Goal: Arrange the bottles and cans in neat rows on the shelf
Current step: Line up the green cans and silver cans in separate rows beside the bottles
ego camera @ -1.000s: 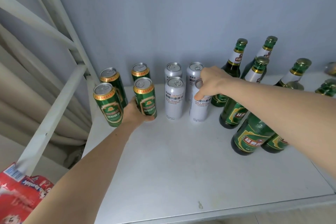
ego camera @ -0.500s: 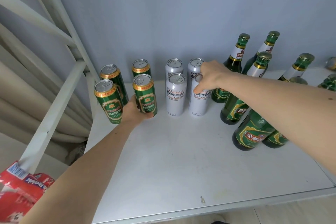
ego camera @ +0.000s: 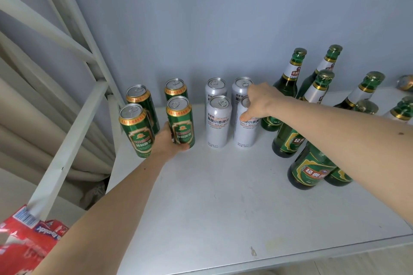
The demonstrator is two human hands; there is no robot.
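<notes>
Several green cans stand two deep at the shelf's back left. My left hand (ego camera: 169, 140) is wrapped around the base of the front right green can (ego camera: 181, 123). Beside them stand several white cans in two rows. My right hand (ego camera: 260, 102) grips the top of the front right white can (ego camera: 245, 131). Several green glass bottles (ego camera: 288, 87) stand loosely grouped on the right, partly hidden by my right forearm. All rest on the white shelf (ego camera: 223, 207).
A white metal frame post (ego camera: 73, 123) slants down at the left shelf edge. A red package (ego camera: 26, 236) sits at the lower left. The blue wall is close behind the cans. One more can top (ego camera: 405, 82) shows at the far right.
Both hands keep their grips on the same cans. The cans and hands have barely shifted on the shelf; the camera view has moved slightly.
</notes>
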